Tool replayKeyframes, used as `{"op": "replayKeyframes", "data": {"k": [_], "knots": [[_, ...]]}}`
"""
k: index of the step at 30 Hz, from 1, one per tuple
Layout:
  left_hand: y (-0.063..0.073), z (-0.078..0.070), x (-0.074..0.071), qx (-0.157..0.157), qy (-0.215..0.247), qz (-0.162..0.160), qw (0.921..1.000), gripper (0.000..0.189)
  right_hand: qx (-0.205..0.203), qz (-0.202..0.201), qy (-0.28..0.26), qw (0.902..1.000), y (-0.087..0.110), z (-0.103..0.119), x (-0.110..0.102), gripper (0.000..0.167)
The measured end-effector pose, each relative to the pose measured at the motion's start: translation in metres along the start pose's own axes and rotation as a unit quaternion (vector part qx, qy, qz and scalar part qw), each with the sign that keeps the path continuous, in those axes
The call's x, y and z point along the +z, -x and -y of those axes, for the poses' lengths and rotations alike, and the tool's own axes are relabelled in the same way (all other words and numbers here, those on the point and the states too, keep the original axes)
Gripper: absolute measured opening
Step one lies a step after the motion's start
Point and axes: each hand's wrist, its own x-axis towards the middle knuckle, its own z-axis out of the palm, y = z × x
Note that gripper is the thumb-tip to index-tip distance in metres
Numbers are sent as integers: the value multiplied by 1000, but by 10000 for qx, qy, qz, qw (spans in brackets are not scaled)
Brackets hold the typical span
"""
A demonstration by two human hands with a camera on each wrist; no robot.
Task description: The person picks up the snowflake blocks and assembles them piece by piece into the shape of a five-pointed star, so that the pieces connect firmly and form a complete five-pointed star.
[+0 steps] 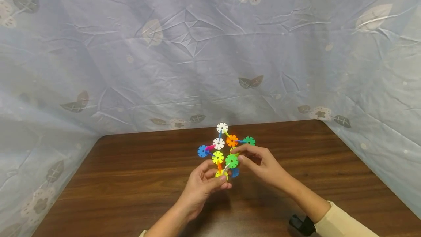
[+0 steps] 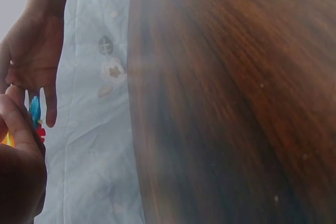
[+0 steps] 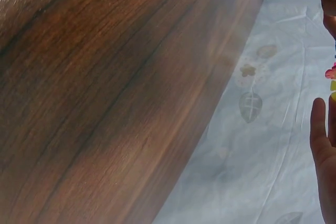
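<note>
A linked shape of notched plastic building discs is held up over the table between both hands in the head view. My left hand (image 1: 204, 184) grips its lower end, with the thumb against a yellow disc (image 1: 219, 175). Thumb and forefinger of my right hand (image 1: 264, 162) pinch the shape's right side, beside a light green disc (image 1: 231, 161). White discs (image 1: 218, 143), an orange disc (image 1: 231, 140) and a dark green disc (image 1: 249, 140) spread above; a blue disc (image 1: 203, 151) sticks out left. In the left wrist view, fingers mostly hide the discs.
The brown wooden table (image 1: 131, 175) lies under the hands. A pale curtain (image 1: 184, 65) with leaf and flower prints hangs behind it and along both sides. Some black object (image 1: 302, 225) shows beside the right sleeve (image 1: 342, 222).
</note>
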Motion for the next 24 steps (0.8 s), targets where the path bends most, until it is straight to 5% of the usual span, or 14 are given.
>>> {"op": "replayKeyframes", "data": {"k": [10,24], "knots": [[1,-3,-4,-109,-22,206,9997,46,24,99,-191,9998,3,1,2,33],[2,-5,-11,-160,17,502,9986,39,-465,18,-91,9989,3,-2,7,38]]}}
